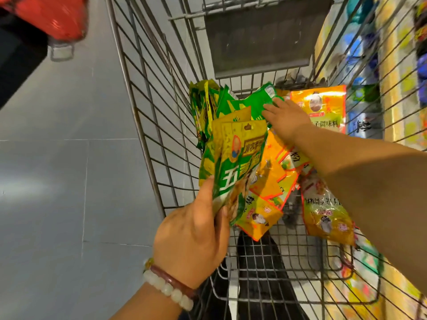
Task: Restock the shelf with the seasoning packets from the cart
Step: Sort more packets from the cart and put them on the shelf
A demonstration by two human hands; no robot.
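Several light, floppy, slick packets (pixel 272 181) fill the cart (pixel 147 125) at centre frame. Left hand (pixel 191 241) pinches a green bunch by its edges; right hand (pixel 286 118), fingers spread, touches another.

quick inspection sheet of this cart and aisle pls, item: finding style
surface: wire cart, its mesh floor partly bare near the person
job's things: a handful of green and yellow seasoning packets held up; loose orange packets and green packets lie piled in the cart
clutter: grey flap at the far end of the cart; blurred red object top left
hands: left hand grips the handful by its lower edge; right hand reaches onto the pile, fingers straight, touching a green packet
cables: nothing seen
surroundings: grey tiled floor left; stocked shelf right, blurred
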